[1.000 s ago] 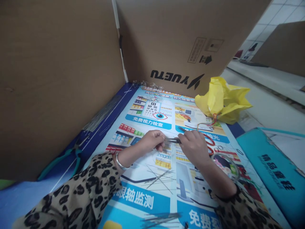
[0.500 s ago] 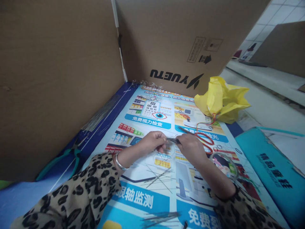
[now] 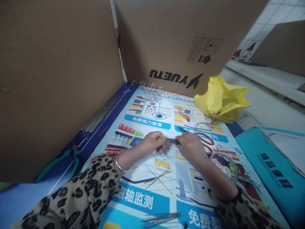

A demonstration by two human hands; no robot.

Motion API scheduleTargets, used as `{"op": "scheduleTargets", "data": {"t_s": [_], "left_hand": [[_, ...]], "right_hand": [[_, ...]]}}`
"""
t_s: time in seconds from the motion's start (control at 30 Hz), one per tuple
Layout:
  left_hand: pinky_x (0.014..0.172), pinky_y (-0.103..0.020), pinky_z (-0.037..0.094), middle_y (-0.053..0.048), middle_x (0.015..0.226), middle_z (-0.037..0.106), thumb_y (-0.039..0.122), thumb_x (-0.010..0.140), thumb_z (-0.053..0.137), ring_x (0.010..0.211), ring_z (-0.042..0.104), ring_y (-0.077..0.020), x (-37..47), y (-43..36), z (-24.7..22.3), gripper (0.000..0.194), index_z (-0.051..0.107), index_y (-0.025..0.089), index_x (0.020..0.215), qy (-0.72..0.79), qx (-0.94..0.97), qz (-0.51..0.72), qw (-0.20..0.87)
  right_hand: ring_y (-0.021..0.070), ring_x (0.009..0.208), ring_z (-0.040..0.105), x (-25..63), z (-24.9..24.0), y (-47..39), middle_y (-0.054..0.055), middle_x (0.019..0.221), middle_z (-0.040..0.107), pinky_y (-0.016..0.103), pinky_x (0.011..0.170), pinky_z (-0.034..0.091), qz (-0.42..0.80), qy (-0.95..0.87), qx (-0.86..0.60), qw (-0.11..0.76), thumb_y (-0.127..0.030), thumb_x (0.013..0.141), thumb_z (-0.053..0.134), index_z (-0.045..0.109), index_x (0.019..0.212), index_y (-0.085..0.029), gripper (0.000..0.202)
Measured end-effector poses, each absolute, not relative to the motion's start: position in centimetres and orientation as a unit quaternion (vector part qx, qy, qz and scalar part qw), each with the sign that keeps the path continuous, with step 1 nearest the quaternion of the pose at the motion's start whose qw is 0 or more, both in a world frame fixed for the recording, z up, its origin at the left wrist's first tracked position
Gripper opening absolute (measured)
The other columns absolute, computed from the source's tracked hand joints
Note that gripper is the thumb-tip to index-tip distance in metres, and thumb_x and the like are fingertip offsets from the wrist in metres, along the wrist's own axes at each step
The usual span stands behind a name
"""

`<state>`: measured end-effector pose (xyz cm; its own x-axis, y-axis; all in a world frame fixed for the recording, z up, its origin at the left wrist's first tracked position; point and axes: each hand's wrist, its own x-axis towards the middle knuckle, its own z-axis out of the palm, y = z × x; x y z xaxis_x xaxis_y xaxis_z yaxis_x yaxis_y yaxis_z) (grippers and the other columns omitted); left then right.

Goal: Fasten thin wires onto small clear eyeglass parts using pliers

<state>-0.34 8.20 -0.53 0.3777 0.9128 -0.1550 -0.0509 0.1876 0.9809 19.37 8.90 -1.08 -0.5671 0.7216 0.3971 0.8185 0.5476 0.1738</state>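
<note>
My left hand (image 3: 156, 141) is closed in a pinch, thumb against forefinger, on a fine, pale wire that is hard to make out. A faint strand curves below it over the poster. My right hand (image 3: 190, 144) wraps around slim dark tweezers (image 3: 171, 141), whose prongs point left and reach the left fingertips. The tweezers' other end is hidden in the palm. Just past my right hand lie scissors (image 3: 206, 140) with red-orange handles. Below both hands, several thin dark wire pieces (image 3: 158, 179) lie crossed on the printed poster (image 3: 143, 216).
Cardboard walls (image 3: 59, 79) stand left and behind. Teal-handled pliers (image 3: 60, 162) and a bundle of wires (image 3: 100, 114) lie left. A yellow paper piece (image 3: 221, 100), a round clear dish (image 3: 225, 165) and a turquoise box (image 3: 267, 168) are right. More wires (image 3: 162, 218) lie nearest me.
The tweezers' prongs look slightly more apart than before. My left fingers have shifted a tiny bit left; both hands otherwise stay in place.
</note>
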Motion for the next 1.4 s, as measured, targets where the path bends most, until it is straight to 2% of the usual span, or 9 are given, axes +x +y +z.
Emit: {"op": "scheduleTargets", "data": {"t_s": [0.27, 0.7, 0.83, 1.03, 1.1, 1.4], "left_hand": [[0.043, -0.017, 0.039, 0.005, 0.055, 0.053, 0.021, 0.071, 0.049, 0.040, 0.051, -0.0060, 0.1, 7.7, -0.5, 0.006, 0.045, 0.016, 0.069, 0.435, 0.528, 0.403, 0.607], [0.043, -0.017, 0.040, 0.006, 0.053, 0.052, 0.020, 0.070, 0.049, 0.040, 0.051, -0.0063, 0.2, 7.3, -0.4, 0.005, 0.045, 0.017, 0.069, 0.431, 0.530, 0.419, 0.599], [0.043, -0.017, 0.039, 0.006, 0.053, 0.052, 0.019, 0.070, 0.050, 0.039, 0.051, -0.0062, 0.1, 7.4, -0.3, 0.005, 0.046, 0.016, 0.070, 0.423, 0.525, 0.415, 0.611], [0.043, -0.017, 0.040, 0.005, 0.054, 0.053, 0.019, 0.070, 0.050, 0.039, 0.051, -0.0060, 0.2, 7.5, -0.1, 0.005, 0.047, 0.016, 0.070, 0.424, 0.512, 0.416, 0.620], [0.043, -0.018, 0.040, 0.005, 0.054, 0.054, 0.019, 0.071, 0.050, 0.040, 0.052, -0.0062, 0.2, 7.5, -0.2, 0.004, 0.047, 0.016, 0.070, 0.428, 0.512, 0.420, 0.615], [0.048, -0.020, 0.044, 0.005, 0.054, 0.053, 0.021, 0.073, 0.046, 0.044, 0.054, -0.0084, 0.2, 7.5, -0.9, 0.003, 0.047, 0.018, 0.072, 0.452, 0.557, 0.428, 0.549]], "right_hand": [[0.0202, 0.075, 0.043, 19.2, 0.0, 8.4, 0.007, 0.071, 0.055, 0.033, 0.068, 0.026, -0.265, -0.846, -0.445, 0.126, -0.020, 0.081, 0.048, 0.062, 0.080, -0.017, 0.014], [0.0198, 0.076, 0.046, 19.4, -0.7, 8.6, 0.007, 0.075, 0.059, 0.033, 0.070, 0.029, -0.273, -0.846, -0.432, 0.149, -0.016, 0.084, 0.044, 0.062, 0.095, -0.014, 0.021], [0.0187, 0.075, 0.050, 19.4, -1.5, 8.8, 0.007, 0.075, 0.062, 0.031, 0.071, 0.033, -0.231, -0.854, -0.439, 0.157, -0.014, 0.082, 0.046, 0.063, 0.092, -0.015, 0.020], [0.0165, 0.079, 0.056, 19.1, -2.1, 9.1, 0.003, 0.080, 0.064, 0.026, 0.072, 0.038, -0.054, -0.859, -0.479, 0.171, -0.018, 0.082, 0.047, 0.063, 0.093, -0.019, 0.019], [0.0168, 0.081, 0.056, 19.1, -2.3, 9.2, 0.004, 0.083, 0.064, 0.027, 0.074, 0.039, -0.037, -0.855, -0.485, 0.180, -0.019, 0.082, 0.047, 0.063, 0.093, -0.019, 0.020], [0.0194, 0.083, 0.051, 19.6, -2.2, 9.1, 0.007, 0.079, 0.061, 0.031, 0.076, 0.036, -0.170, -0.851, -0.442, 0.227, -0.016, 0.079, 0.048, 0.063, 0.091, -0.016, 0.019]]}}
